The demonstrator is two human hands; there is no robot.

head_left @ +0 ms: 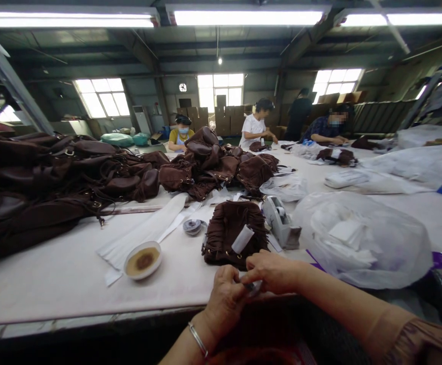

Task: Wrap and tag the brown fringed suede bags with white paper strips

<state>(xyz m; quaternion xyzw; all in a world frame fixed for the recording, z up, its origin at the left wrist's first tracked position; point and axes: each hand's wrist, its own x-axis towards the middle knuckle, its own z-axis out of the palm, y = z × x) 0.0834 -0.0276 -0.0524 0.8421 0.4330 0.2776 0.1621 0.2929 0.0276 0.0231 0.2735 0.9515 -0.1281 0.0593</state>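
Observation:
A dark brown fringed bag (224, 228) lies on the white table, with a white paper tag (242, 239) on its front. Just in front of it, at the table's near edge, my left hand (229, 294) and my right hand (272, 272) meet with fingers pinched together. Something small, shiny and greyish shows between them; I cannot make out what it is. A silver bracelet is on my left wrist. Behind the bag's right side stands a grey tape dispenser (287, 230). A grey coil (192, 226) sits left of the bag.
A bowl of brown liquid (143, 260) stands at left beside white paper strips (144, 233). Large piles of brown bags (122, 172) cover the back left. A clear plastic bag with white packets (361, 238) is at right. Several people work across the table.

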